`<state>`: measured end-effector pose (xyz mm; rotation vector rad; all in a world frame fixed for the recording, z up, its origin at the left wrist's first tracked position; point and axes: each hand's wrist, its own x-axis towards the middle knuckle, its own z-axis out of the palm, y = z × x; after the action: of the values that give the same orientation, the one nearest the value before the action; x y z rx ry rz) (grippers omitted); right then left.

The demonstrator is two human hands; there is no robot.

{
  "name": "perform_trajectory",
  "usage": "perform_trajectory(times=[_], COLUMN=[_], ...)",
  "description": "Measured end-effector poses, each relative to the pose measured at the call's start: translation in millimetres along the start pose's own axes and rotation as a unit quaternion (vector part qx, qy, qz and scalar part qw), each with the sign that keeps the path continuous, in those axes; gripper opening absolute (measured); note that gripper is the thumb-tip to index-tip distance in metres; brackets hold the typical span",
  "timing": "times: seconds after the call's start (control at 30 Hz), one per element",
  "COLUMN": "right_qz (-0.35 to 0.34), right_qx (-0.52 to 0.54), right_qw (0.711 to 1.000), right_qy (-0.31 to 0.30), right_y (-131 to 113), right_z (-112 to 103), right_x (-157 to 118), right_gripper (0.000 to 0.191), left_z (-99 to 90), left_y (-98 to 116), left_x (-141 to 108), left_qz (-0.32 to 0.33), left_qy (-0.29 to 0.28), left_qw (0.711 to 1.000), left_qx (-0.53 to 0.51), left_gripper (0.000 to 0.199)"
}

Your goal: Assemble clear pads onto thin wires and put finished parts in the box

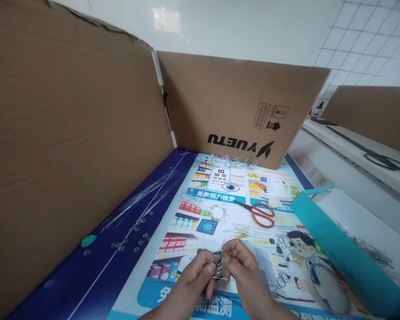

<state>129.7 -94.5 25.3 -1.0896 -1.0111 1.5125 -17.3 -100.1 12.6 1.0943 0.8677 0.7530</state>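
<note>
My left hand (pixel 196 273) is closed, thumb against bent fingers, in a pinch on thin silvery wire (pixel 220 270). Facing it, my right hand (pixel 240 266) pinches the same small bunch of wire between thumb and fingertips. The fingers hide much of the bunch, so its exact shape cannot be made out. Both hands are low over the printed mat (pixel 183 222). Beyond them lie red-handled scissors (pixel 263 215), blades pointing left. A ring of clear beads on wire (pixel 217 212) rests left of the scissors.
Straight wires (pixel 146 195) and several clear beads (pixel 140 242) lie on the blue strip at left, near a green disc (pixel 88 241). A teal-sided box (pixel 340 258) holding wire pieces stands right. Cardboard panels (pixel 233 102) wall the back and left. A clear round object (pixel 330 289) lies front right.
</note>
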Motion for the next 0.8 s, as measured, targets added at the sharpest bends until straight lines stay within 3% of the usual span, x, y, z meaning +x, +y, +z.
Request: perform_trajectory(times=[0.8], right_qz=[0.014], right_qx=[0.005], right_qw=[1.0], right_qy=[-0.006], right_y=[-2.0], right_z=[-0.5], right_x=[0.6], right_gripper=[0.008], left_z=[1.9], left_y=[1.9], left_x=[0.9], left_qz=[-0.008], left_qy=[-0.001], left_qw=[1.0], left_qx=[-0.022], left_gripper=[0.027])
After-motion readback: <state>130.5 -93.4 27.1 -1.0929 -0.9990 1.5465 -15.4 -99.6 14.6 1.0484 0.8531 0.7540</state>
